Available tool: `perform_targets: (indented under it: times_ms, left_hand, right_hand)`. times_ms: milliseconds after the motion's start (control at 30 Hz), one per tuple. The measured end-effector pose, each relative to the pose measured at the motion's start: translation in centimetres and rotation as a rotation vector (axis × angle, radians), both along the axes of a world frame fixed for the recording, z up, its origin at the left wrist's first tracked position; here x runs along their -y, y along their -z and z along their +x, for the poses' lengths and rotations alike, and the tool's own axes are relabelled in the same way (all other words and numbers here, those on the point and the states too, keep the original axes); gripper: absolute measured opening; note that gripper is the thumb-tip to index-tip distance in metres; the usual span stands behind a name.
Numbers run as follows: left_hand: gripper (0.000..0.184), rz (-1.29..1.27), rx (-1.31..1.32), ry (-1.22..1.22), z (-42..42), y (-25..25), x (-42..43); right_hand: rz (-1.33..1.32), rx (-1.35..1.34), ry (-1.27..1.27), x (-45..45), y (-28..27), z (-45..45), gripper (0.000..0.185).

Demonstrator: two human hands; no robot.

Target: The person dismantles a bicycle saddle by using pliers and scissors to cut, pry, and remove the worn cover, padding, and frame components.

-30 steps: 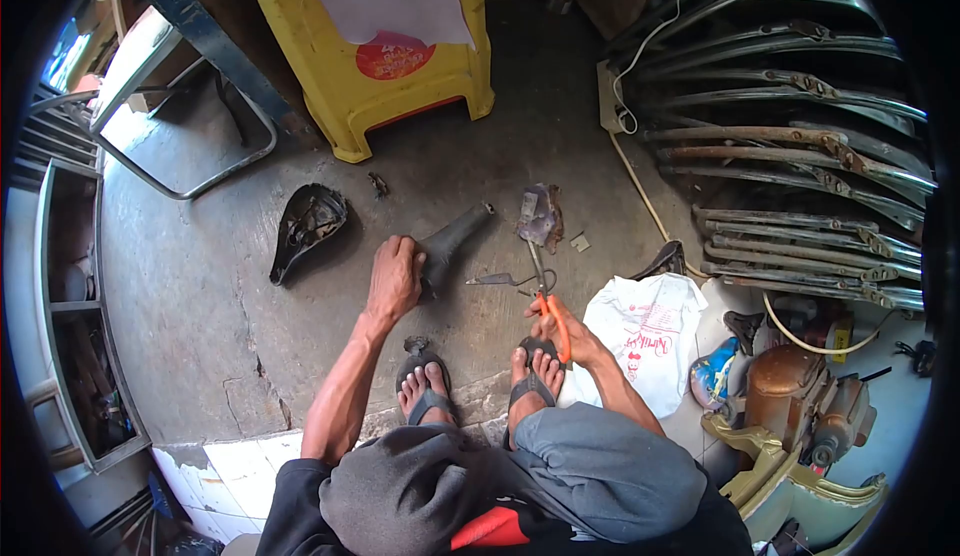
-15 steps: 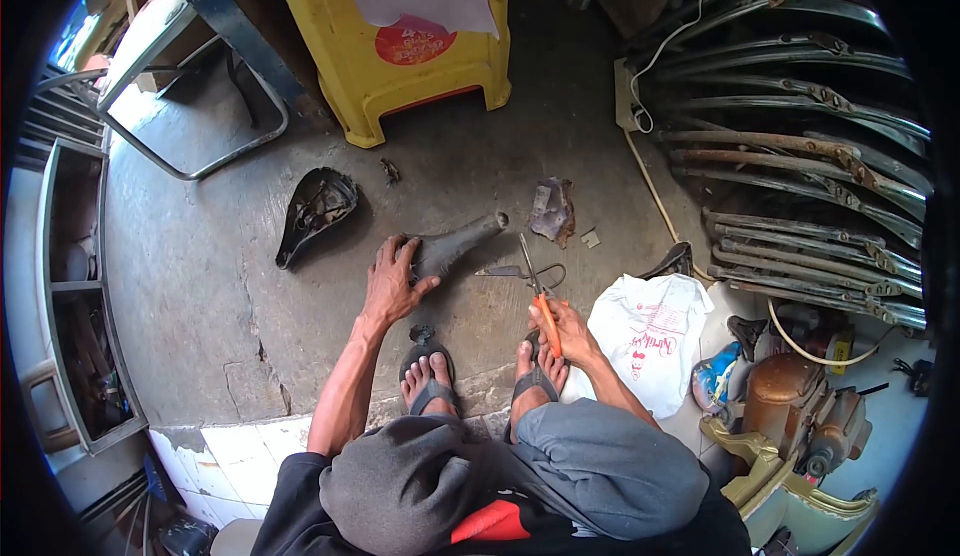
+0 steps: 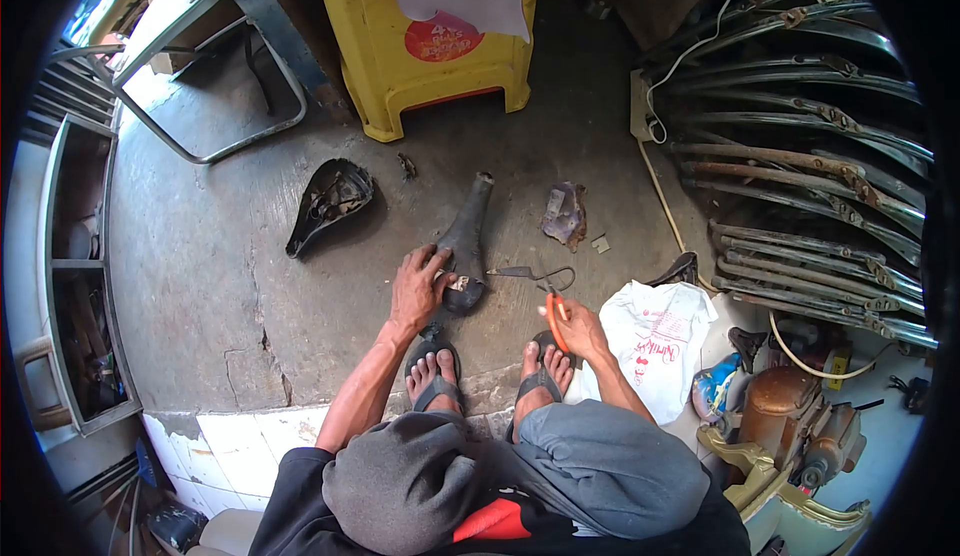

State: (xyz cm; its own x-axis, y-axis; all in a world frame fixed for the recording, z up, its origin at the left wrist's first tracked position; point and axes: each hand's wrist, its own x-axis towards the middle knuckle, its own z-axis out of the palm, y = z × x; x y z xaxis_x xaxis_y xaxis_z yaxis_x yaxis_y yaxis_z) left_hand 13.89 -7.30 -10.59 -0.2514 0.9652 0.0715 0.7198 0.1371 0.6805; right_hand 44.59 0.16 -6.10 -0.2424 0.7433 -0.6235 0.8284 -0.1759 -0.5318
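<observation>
Steadying dark saddle (image 3: 467, 236) on floor (image 3: 190, 286) with left grip (image 3: 416, 282), curled over the edge of its wide end, probably against rocking. Lying nose-away from feet (image 3: 435, 368), just ahead of them. Clasping orange-handled tool (image 3: 556, 324) in right grip (image 3: 580, 328), closed round the handle, apart from the saddle, perhaps for handiness. Noting looped black tool (image 3: 514, 272) just right of saddle, apparently within easy reach.

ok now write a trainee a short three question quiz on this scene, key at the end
1. Which hand holds the orange-handled tool?
2. True or false: the white bag lies on the person's left.
3. Fill in: the left hand touches a dark ____.

Key:
1. The right hand.
2. False; the white bag lies on the person's right.
3. Bike seat.
</observation>
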Motion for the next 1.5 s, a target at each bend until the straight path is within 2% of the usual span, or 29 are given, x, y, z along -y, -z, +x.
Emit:
perform_targets:
  times_ms: [33,67,100,167,267,333,400,433,533,700,733,767,833,867,900,967,1000,1033,1100,1133,1167,1233,1300,1367,1400,1433,1500]
  left_hand:
    - [0.045,0.062,-0.091,0.013,0.3,0.3,-0.2]
    - [0.032,0.062,-0.074,-0.012,0.4,0.0,-0.6]
    - [0.032,0.067,-0.075,-0.011,0.3,-0.4,-1.3]
    - [0.026,0.028,-0.041,-0.046,0.2,-0.9,-2.4]
    - [0.019,-0.007,0.041,-0.04,-0.1,-0.9,-4.2]
    - [0.018,0.009,0.039,-0.085,0.4,-0.1,-4.6]
    - [0.016,0.025,0.024,-0.125,1.0,0.0,-4.7]
    - [0.016,0.045,0.052,-0.158,1.9,-0.1,-4.4]
    - [0.018,0.032,0.118,-0.259,5.0,-1.3,-2.7]
    - [0.016,-0.077,0.125,-0.278,6.3,0.5,-0.5]
    - [0.017,-0.091,0.15,-0.239,6.6,0.8,-0.1]
    - [0.017,-0.091,0.158,-0.211,7.0,0.6,0.0]
    - [0.017,-0.099,0.168,-0.183,7.2,-0.3,-0.1]
    - [0.018,-0.102,0.135,-0.121,7.2,-0.1,0.0]
    - [0.018,-0.094,0.138,-0.092,7.1,-0.4,-0.4]
    - [0.018,-0.1,0.045,0.007,7.2,-1.1,-0.3]
    - [0.019,-0.109,0.023,0.055,7.0,-1.2,-0.4]
    - [0.019,-0.104,0.029,0.087,6.6,-1.3,-0.6]
    - [0.017,-0.136,-0.175,0.279,6.0,-1.6,-1.1]
    - [0.017,-0.197,-0.227,0.348,5.8,-1.8,-1.4]
    - [0.017,-0.188,-0.222,0.361,5.7,-1.6,-1.8]
    - [0.02,-0.363,-0.216,0.388,5.4,-1.6,-2.2]
    - [0.027,-0.39,-0.256,0.384,5.4,-2.0,-3.0]
    - [0.031,-0.472,-0.247,0.506,4.9,-2.4,-3.6]
    - [0.032,-0.511,-0.295,0.522,5.2,-3.3,-3.8]
    - [0.032,-0.51,-0.295,0.515,4.9,-2.6,-3.9]
    - [0.033,-0.488,-0.058,0.584,3.9,-1.8,-4.6]
  right_hand:
    - [0.103,0.111,-0.022,-0.4,-0.7,0.4,0.054]
    - [0.207,0.12,-0.035,-0.4,2.2,2.6,0.048]
    - [0.212,0.119,-0.034,-0.6,1.8,2.6,0.048]
    - [0.382,0.396,-0.161,-0.9,0.5,2.7,0.048]
    - [0.509,0.049,-0.288,-2.3,-1.8,-2.1,0.052]
    - [0.501,-0.265,-0.33,-3.0,-2.2,-6.0,0.058]
    - [0.465,-0.374,-0.325,-3.3,-1.2,-9.5,0.069]
    - [0.52,-0.331,-0.363,-3.4,-0.7,-10.8,0.081]
    - [0.545,-0.366,-0.388,-2.8,2.1,-11.4,0.09]
    - [0.191,-0.15,-0.312,-0.5,2.8,-10.2,0.092]
    - [0.32,-0.137,-0.39,-0.1,3.7,-9.7,0.083]
    - [0.323,-0.123,-0.364,0.0,3.5,-9.2,0.083]
    - [0.375,-0.063,-0.495,0.1,2.6,-8.9,0.073]
    - [0.514,0.0,-0.579,0.6,2.7,-8.9,0.06]
    - [0.521,0.014,-0.552,0.7,3.9,-8.8,0.06]
    - [0.733,0.145,-0.689,1.5,5.9,-8.5,0.057]
    - [0.871,0.161,-0.697,1.7,5.6,-8.4,0.048]
    - [0.869,0.183,-0.671,1.4,5.4,-8.3,0.048]
    - [0.661,0.07,-0.717,0.8,4.2,-8.1,0.03]
    - [0.727,0.07,-0.684,0.9,3.7,-8.1,0.017]
    - [0.729,0.084,-0.674,0.4,4.1,-7.7,0.017]
    - [0.709,-0.039,-0.639,-0.8,4.8,-7.2,0.017]
    - [0.634,-0.102,-0.55,-1.1,4.0,-6.5,0.022]
    - [0.535,-0.329,-0.34,-0.5,3.6,-6.5,0.034]
    - [0.506,-0.422,-0.334,-0.3,4.2,-6.8,0.056]
    - [0.507,-0.424,-0.341,-0.8,4.5,-6.5,0.056]
    - [0.342,-0.341,-0.519,-1.8,5.3,-5.5,0.072]
